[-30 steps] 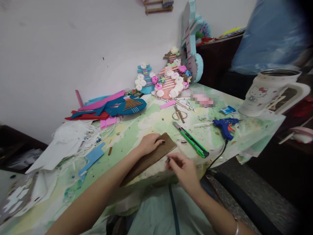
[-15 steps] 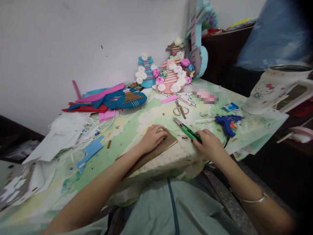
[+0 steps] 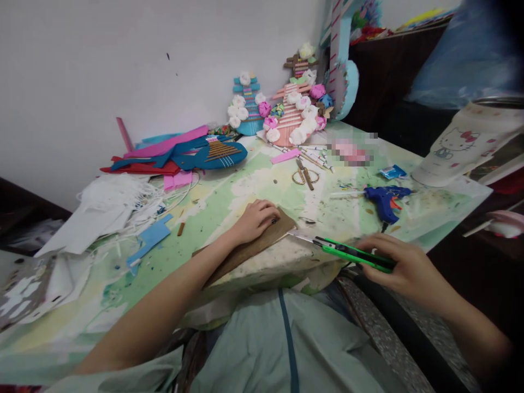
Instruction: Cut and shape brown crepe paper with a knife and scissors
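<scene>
My left hand (image 3: 256,222) rests with bent fingers on a flat brown piece of cardboard (image 3: 249,256), holding it down near the table's front edge. Part of the cardboard is hidden under that hand and forearm. In my right hand (image 3: 399,265) is a green utility knife (image 3: 347,254), gripped by its handle. Its blade is out and points left, with the tip at the cardboard's right corner. Whether the tip touches the cardboard I cannot tell.
Gold-handled scissors (image 3: 305,174) lie beyond the cardboard. To the right are a blue glue gun (image 3: 387,202) and a large white mug (image 3: 454,142). Flower-decorated craft pieces (image 3: 290,114) lean at the back. Blue, pink and red strips (image 3: 172,155) and white sheets (image 3: 90,213) lie left.
My right hand has moved right and toward me, and the knife has turned flatter, its tip now lower, by the cardboard's corner. My left hand stays on the cardboard. The view has shifted slightly.
</scene>
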`<state>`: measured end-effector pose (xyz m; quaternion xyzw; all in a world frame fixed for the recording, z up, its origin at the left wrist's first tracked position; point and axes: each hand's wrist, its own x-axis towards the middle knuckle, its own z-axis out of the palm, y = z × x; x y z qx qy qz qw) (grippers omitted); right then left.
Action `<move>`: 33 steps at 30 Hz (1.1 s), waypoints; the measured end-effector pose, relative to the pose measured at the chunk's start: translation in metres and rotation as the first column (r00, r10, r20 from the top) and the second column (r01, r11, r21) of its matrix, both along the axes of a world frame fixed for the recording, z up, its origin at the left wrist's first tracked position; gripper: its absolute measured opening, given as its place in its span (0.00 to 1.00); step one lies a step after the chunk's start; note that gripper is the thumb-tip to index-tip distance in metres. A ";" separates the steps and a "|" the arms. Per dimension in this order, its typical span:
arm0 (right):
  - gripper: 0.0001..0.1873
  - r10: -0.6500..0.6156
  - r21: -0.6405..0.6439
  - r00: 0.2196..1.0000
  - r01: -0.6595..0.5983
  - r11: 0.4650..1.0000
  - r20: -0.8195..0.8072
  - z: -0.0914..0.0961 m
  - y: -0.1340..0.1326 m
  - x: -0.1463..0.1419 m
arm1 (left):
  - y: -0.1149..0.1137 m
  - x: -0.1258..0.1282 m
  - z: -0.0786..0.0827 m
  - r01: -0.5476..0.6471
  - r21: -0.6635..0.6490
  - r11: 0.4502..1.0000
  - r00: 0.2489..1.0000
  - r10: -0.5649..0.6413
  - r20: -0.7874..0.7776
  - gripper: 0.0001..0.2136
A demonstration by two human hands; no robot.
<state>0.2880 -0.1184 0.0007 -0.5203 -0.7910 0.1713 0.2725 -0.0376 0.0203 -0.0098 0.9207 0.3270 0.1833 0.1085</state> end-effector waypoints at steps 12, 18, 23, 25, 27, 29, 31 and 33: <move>0.07 0.088 0.044 0.993 -0.092 0.995 0.076 0.005 0.020 -0.028 | 0.000 -0.001 0.000 0.000 0.003 1.000 1.000 0.000 -0.032 0.09; 0.06 0.222 0.013 0.971 -0.224 0.974 0.087 0.006 0.039 -0.053 | -0.002 -0.001 0.002 -0.004 0.006 1.000 0.999 0.004 -0.047 0.12; 0.09 0.317 0.008 0.944 -0.319 0.948 0.096 0.008 0.052 -0.062 | 0.000 -0.001 0.000 -0.005 0.007 1.000 0.998 0.005 -0.055 0.13; 0.09 0.374 -0.004 0.917 -0.377 0.926 0.136 0.010 0.057 -0.066 | 0.000 -0.001 0.000 -0.006 0.009 1.000 0.998 0.006 -0.057 0.12; 0.10 0.401 -0.017 0.896 -0.405 0.914 0.191 0.012 0.059 -0.071 | -0.001 -0.001 0.001 -0.007 0.010 1.000 0.998 0.008 -0.060 0.13; 0.10 0.391 -0.016 0.888 -0.400 0.917 0.243 0.013 0.058 -0.076 | -0.001 -0.001 0.002 -0.008 0.011 1.000 0.998 0.009 -0.063 0.13; 0.10 0.377 0.002 0.886 -0.392 0.920 0.269 0.012 0.056 -0.081 | -0.002 -0.001 0.002 -0.007 0.012 1.000 0.998 0.008 -0.067 0.14; 0.10 0.370 0.024 0.886 -0.392 0.920 0.280 0.011 0.053 -0.085 | -0.002 -0.001 0.003 -0.006 0.013 1.000 0.997 0.007 -0.073 0.14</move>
